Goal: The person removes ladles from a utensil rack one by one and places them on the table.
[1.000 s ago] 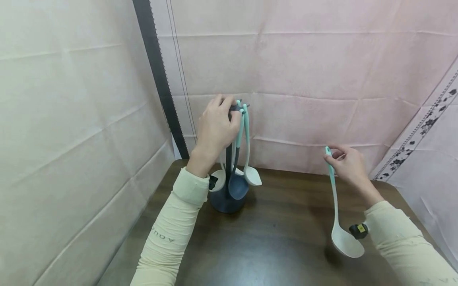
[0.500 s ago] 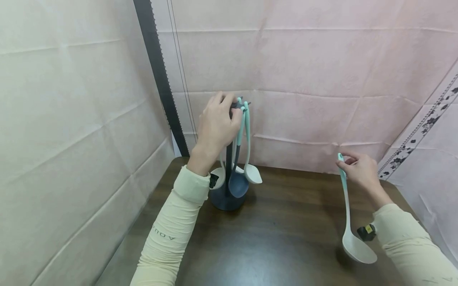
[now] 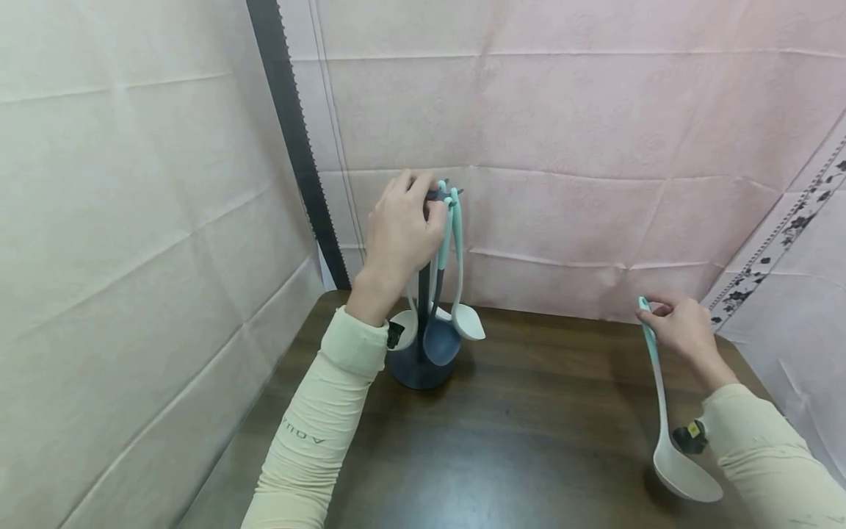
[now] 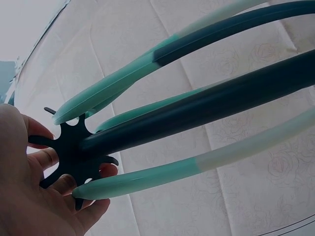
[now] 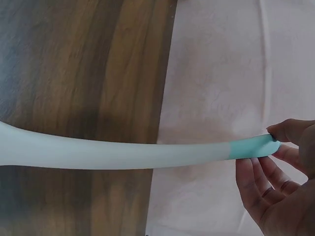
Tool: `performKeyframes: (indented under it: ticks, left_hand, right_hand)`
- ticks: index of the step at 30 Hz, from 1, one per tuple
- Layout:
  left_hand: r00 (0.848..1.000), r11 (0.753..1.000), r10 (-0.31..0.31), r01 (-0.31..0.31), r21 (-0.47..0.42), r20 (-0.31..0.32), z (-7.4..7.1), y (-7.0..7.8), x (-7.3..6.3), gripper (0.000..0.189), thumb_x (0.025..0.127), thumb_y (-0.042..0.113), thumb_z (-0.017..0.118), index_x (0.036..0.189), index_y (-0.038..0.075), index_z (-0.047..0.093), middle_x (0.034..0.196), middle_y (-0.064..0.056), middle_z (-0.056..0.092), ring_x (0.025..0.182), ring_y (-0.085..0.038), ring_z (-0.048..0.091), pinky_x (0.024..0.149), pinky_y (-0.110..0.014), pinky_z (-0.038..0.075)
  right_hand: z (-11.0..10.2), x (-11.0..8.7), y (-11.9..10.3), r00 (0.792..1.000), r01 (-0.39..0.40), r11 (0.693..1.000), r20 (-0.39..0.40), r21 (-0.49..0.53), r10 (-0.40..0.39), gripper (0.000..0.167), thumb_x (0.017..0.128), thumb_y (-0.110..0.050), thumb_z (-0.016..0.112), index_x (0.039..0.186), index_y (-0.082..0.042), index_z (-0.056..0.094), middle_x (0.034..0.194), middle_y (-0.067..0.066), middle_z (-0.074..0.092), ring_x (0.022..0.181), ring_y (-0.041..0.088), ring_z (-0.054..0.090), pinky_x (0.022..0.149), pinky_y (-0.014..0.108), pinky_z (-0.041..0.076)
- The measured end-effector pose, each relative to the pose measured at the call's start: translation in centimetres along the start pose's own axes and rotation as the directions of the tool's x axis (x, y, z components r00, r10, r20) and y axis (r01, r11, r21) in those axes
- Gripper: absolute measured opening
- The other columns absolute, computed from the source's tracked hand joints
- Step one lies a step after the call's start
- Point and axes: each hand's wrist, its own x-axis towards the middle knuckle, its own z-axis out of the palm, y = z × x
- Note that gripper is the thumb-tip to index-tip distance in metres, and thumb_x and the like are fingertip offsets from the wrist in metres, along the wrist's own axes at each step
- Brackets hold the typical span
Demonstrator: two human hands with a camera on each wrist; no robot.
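My left hand [image 3: 401,231] grips the hooked top of a dark blue utensil stand [image 3: 418,378], which stands upright on the table. In the left wrist view the fingers curl around the star-shaped hook plate [image 4: 74,153]. Several utensils with mint-green handle ends hang there, among them a dark blue spoon [image 3: 441,345] and a white one with a pointed lip [image 3: 468,322]. Away to the right, my right hand [image 3: 685,330] pinches the mint-green handle end of a white ladle [image 5: 123,155]. The handle slants down from the fingers, with the bowl [image 3: 687,479] low over the tabletop.
A dark brown wooden table [image 3: 515,455] lies under both hands. Creased pale cloth [image 3: 562,132] hangs right behind its back edge, with more cloth [image 3: 132,294] along the left side and a flower-patterned strip [image 3: 760,275] at the right.
My right hand has moved to the right and toward the front of the table, carrying the ladle with it. The left hand keeps its grip on the stand.
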Motion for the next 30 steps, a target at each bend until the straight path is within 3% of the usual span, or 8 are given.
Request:
performKeyframes:
  ticks: [2, 5, 7, 10, 22, 30]
  left_hand:
    - [1.0, 1.0, -0.003, 0.003, 0.0, -0.01, 0.0, -0.1, -0.1, 0.036, 0.097, 0.024, 0.046, 0.123, 0.017, 0.07, 0.126, -0.002, 0.064, 0.104, -0.02, 0.055, 0.081, -0.038, 0.051]
    - [1.0, 1.0, -0.009, 0.009, 0.003, -0.023, -0.1, -0.2, -0.3, 0.035, 0.096, 0.024, 0.046, 0.12, 0.016, 0.07, 0.124, -0.003, 0.064, 0.103, -0.021, 0.055, 0.082, -0.039, 0.05]
    - [1.0, 1.0, -0.013, 0.013, 0.004, -0.027, 0.0, -0.3, -0.3, 0.034, 0.096, 0.024, 0.046, 0.119, 0.016, 0.07, 0.124, -0.003, 0.065, 0.103, -0.021, 0.055, 0.082, -0.039, 0.05]
    - [1.0, 1.0, -0.01, 0.01, 0.003, -0.027, 0.2, -0.2, -0.3, 0.034, 0.096, 0.025, 0.046, 0.119, 0.015, 0.07, 0.125, -0.004, 0.065, 0.104, -0.022, 0.055, 0.083, -0.04, 0.051]
    - [0.999, 1.0, 0.005, -0.005, -0.002, -0.035, 0.8, 0.1, -0.2, 0.036, 0.097, 0.025, 0.047, 0.121, 0.013, 0.071, 0.128, -0.005, 0.066, 0.105, -0.023, 0.057, 0.081, -0.038, 0.052]
    - [0.998, 1.0, 0.013, -0.013, -0.002, -0.054, 0.8, 0.1, 0.1, 0.037, 0.097, 0.025, 0.047, 0.121, 0.011, 0.071, 0.127, -0.007, 0.067, 0.103, -0.023, 0.058, 0.077, -0.038, 0.053]
  right_hand:
    - [0.1, -0.1, 0.4, 1.0, 0.005, 1.0, 0.011, -0.001, -0.005, 0.044, 0.101, -0.025, 0.067, 0.133, 0.006, 0.066, 0.105, 0.034, 0.073, 0.092, 0.051, 0.069, 0.084, 0.06, 0.047]
    - [0.2, -0.2, 1.0, 1.0, 0.023, 1.0, 0.012, -0.016, -0.023, 0.042, 0.101, -0.025, 0.068, 0.132, 0.004, 0.067, 0.104, 0.033, 0.074, 0.094, 0.052, 0.07, 0.086, 0.059, 0.047]
    - [0.1, -0.4, 1.4, 1.0, 0.026, 0.999, -0.001, -0.032, -0.026, 0.042, 0.1, -0.025, 0.069, 0.13, 0.003, 0.069, 0.103, 0.032, 0.074, 0.093, 0.051, 0.071, 0.072, 0.049, 0.048]
    - [-0.4, -0.7, 2.1, 1.0, 0.016, 0.999, -0.013, -0.046, -0.017, 0.042, 0.099, -0.024, 0.07, 0.129, 0.005, 0.069, 0.103, 0.032, 0.074, 0.095, 0.052, 0.07, 0.069, 0.045, 0.048]
    - [-1.3, -1.6, 5.3, 1.0, 0.001, 0.996, -0.009, -0.084, -0.002, 0.041, 0.098, -0.021, 0.069, 0.127, 0.008, 0.068, 0.106, 0.034, 0.072, 0.104, 0.059, 0.065, 0.085, 0.063, 0.043]
    - [-1.9, -1.9, 6.8, 1.0, 0.016, 0.99, 0.015, -0.143, -0.014, 0.041, 0.096, -0.02, 0.069, 0.123, 0.01, 0.068, 0.102, 0.034, 0.073, 0.101, 0.061, 0.063, 0.086, 0.066, 0.041]
